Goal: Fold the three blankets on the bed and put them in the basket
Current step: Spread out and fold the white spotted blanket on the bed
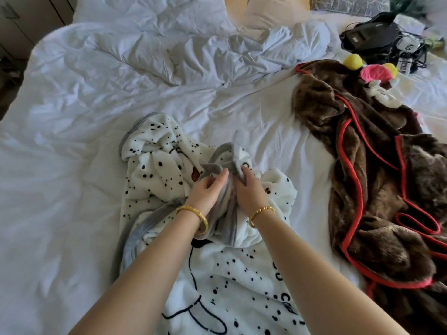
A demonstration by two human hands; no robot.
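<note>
A white blanket (pixel 157 163) with black spots and a grey border lies bunched on the bed in front of me. My left hand (pixel 208 192) and my right hand (pixel 249 192) are close together at its middle, each gripping a bunched part of the grey-edged fabric. A brown furry blanket (pixel 377 180) with red trim lies crumpled to the right. At its far end are yellow and pink plush parts (pixel 372 72). I see no third blanket and no basket.
The bed is covered by a rumpled white duvet (pixel 121 81). Pillows (pixel 271 10) lie at the head. A black device with tangled cables (pixel 379 37) sits at the far right corner. A cupboard (pixel 26 18) stands at the left.
</note>
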